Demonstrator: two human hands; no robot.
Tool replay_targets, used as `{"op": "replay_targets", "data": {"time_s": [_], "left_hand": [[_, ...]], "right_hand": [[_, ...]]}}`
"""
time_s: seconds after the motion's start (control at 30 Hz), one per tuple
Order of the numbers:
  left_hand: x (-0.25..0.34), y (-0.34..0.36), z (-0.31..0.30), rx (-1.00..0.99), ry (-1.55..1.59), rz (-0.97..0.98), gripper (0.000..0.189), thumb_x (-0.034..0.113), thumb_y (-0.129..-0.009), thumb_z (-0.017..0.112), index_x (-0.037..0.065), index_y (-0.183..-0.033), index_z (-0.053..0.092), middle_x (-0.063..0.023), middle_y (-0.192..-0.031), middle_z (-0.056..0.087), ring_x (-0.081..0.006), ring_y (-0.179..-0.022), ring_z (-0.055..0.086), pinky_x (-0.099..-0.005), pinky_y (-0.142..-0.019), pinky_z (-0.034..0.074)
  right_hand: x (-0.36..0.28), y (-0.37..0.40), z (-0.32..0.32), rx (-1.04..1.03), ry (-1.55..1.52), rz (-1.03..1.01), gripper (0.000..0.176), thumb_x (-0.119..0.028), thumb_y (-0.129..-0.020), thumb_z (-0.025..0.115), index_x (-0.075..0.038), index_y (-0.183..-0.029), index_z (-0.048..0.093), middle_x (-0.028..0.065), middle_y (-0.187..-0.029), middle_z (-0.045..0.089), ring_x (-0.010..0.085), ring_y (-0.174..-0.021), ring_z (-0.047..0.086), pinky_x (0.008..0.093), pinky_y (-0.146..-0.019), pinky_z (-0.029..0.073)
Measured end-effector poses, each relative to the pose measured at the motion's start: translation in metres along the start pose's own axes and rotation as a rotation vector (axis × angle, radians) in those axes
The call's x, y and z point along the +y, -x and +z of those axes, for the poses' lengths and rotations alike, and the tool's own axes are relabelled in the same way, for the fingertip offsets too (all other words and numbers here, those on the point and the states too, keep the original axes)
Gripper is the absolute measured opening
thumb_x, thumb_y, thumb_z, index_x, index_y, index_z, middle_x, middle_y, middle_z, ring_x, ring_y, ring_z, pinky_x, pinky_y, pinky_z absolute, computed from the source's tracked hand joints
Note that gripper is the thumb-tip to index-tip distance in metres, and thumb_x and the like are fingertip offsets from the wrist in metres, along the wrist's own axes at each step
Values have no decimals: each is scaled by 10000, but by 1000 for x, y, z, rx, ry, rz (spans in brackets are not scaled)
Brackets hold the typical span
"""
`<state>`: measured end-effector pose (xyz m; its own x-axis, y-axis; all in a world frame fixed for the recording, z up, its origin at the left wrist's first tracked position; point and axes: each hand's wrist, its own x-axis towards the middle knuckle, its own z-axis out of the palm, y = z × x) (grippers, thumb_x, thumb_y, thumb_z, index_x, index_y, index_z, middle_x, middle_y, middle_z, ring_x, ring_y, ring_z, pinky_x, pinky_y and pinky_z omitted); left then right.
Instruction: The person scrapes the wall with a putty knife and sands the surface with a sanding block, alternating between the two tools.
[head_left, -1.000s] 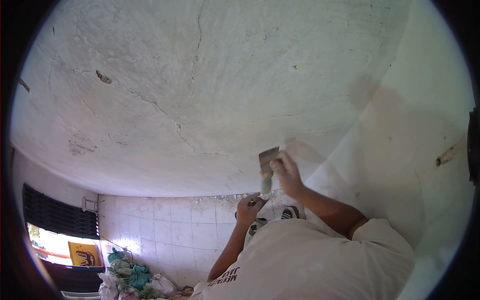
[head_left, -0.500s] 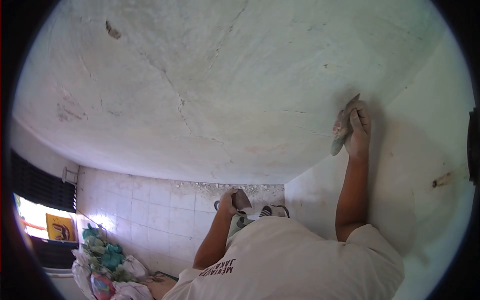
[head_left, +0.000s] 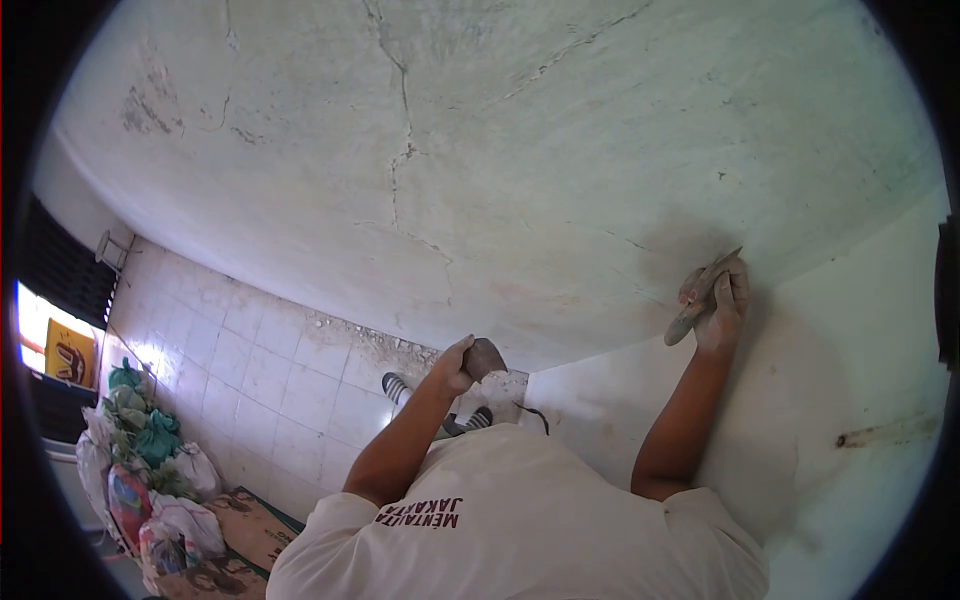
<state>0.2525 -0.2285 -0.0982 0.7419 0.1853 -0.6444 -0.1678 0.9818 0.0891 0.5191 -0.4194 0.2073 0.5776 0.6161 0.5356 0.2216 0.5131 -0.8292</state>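
Note:
On the right, my right hand (head_left: 730, 300) is closed around a dusty hand tool (head_left: 688, 322) with a thin pointed upper end and a rounded, greyish lower end. It is close against the cracked, pale green plaster wall (head_left: 560, 220), where its shadow falls. Lower and further left, my left hand (head_left: 455, 368) grips a brown, blunt-ended piece (head_left: 486, 358), wide and slightly curved. I cannot make out its exact kind. This hand is held in front of my body, above the floor. Long cracks (head_left: 402, 155) run down the plaster.
Plaster crumbs (head_left: 370, 335) lie along the wall's foot on the white tiled floor (head_left: 280, 390). My striped footwear (head_left: 397, 388) is below. Filled plastic bags (head_left: 150, 440) and flattened cardboard (head_left: 245, 525) lie at the lower left. A side wall (head_left: 800, 400) meets the plaster wall on the right.
My view has shifted and tilted, so wall and floor appear moved. My right hand appears lower in view, my left slightly higher. Each keeps hold of its thing.

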Motion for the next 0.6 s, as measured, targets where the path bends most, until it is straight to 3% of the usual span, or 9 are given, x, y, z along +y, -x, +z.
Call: {"op": "replay_targets", "data": {"time_s": [0.13, 0.17, 0.27, 0.4, 0.5, 0.6], "left_hand": [[5, -23, 14, -75, 119, 45, 320, 268, -1051, 416, -20, -1136, 529, -163, -1103, 637, -306, -998, 653, -438, -921, 551], [8, 3, 48, -36, 92, 47, 332, 265, -1057, 400, -32, -1129, 528, -158, -1088, 634, -301, -974, 652, -431, -913, 554], [21, -3, 72, -139, 145, 81, 330, 250, -1054, 397, -42, -1146, 523, -162, -1098, 633, -301, -987, 650, -425, -915, 555], [21, 15, 103, -94, 50, 121, 251, 149, -1024, 417, -48, -1131, 530, -162, -1085, 641, -301, -1033, 647, -401, -960, 544], [16, 3, 96, -190, 120, 147, 211, 104, -996, 470, -47, -1131, 531, -167, -1105, 624, -284, -1067, 620, -371, -951, 531], [1, 28, 127, -27, 195, 310, 202, 93, -966, 533, -30, -1125, 533, -150, -1118, 619, -284, -1066, 620, -382, -929, 534]], "right_hand": [[-3, 1, 3, 15, 65, 24, 160, -182, -1026, 470, -45, -947, 496, 49, -692, 505, 146, -583, 498, 303, -534, 436], [-3, 1, 3, 31, 67, 36, 162, -181, -1026, 471, -44, -945, 497, 48, -695, 505, 145, -585, 499, 304, -535, 437], [2, 1, -4, -29, 58, 9, 163, -182, -1028, 473, -40, -953, 498, 48, -707, 509, 145, -591, 501, 309, -537, 443], [1, 1, -2, -11, 71, -10, 168, -192, -1026, 488, -37, -965, 507, 48, -711, 510, 147, -582, 507, 310, -529, 446], [1, 0, -2, -43, 77, -25, 180, -199, -1024, 498, -30, -963, 513, 47, -709, 505, 143, -571, 508, 305, -522, 449], [0, -1, -1, -46, 87, -32, 193, -202, -1022, 502, -23, -952, 516, 46, -706, 500, 137, -558, 505, 298, -519, 451]]}}
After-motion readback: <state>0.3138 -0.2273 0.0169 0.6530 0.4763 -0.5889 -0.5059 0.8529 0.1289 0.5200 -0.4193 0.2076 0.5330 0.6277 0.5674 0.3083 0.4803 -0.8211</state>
